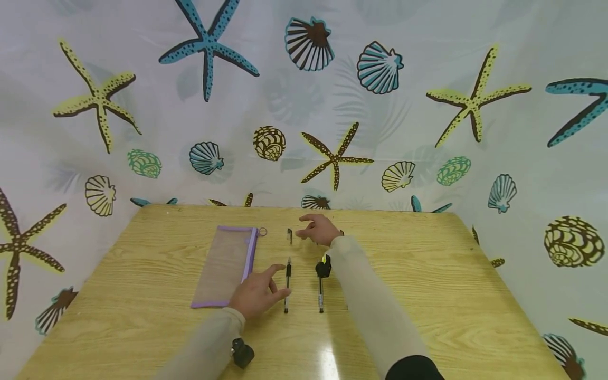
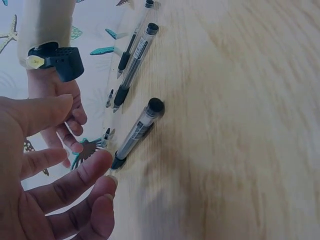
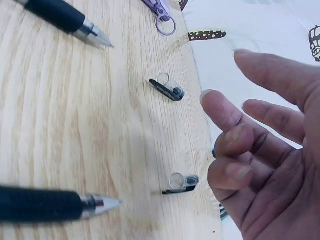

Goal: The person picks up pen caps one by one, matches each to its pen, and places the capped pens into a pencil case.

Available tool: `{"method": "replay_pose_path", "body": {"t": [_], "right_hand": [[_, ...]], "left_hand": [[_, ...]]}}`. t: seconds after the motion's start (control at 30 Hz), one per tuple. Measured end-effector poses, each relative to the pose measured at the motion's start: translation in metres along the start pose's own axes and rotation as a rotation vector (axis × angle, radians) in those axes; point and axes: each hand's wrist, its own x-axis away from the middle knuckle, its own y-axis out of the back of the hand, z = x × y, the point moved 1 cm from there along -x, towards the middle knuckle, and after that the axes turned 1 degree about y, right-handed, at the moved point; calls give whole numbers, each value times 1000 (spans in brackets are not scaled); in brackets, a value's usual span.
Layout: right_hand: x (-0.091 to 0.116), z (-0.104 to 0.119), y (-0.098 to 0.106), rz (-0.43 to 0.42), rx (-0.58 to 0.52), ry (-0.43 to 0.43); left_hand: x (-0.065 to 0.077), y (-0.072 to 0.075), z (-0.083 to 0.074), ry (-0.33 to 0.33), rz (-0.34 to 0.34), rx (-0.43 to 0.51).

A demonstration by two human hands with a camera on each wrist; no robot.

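Uncapped black pens lie in a row on the table, tips pointing away. My left hand (image 1: 258,293) is spread beside the leftmost pen (image 1: 287,301), thumb and index finger apart and nothing held. In the left wrist view that pen (image 2: 136,131) lies just past the fingertips. Farther forward, my right hand (image 1: 320,229) hovers empty by a pen cap (image 1: 290,236), its fingers loosely bent. The right wrist view has that clear cap with a black clip (image 3: 167,87) and a second cap (image 3: 184,182) near the fingertips. The middle pen (image 1: 321,295) lies below my right wrist.
A mesh zip pouch with purple edging (image 1: 225,266) lies flat left of the pens, its pull ring (image 1: 263,231) at the far corner. My right sleeve (image 1: 375,301) mostly covers a third pen (image 2: 131,44) in the head view. A seashell-patterned curtain (image 1: 294,105) surrounds the table's back and sides.
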Motion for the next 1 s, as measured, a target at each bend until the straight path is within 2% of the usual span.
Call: {"method": "replay_pose_path", "body": {"t": [0.2, 0.33, 0.6, 1.0], "right_hand": [[-6, -2, -6, 25, -153, -37], [-8, -2, -8, 46, -186, -35], [-9, -1, -17, 51, -176, -55], [-13, -5, -25, 41, -161, -94]], "left_hand": [[-4, -8, 3, 33, 17, 28], [-6, -12, 4, 29, 21, 43], [-8, -20, 10, 9, 7, 35], [-9, -24, 10, 47, -3, -7]]}}
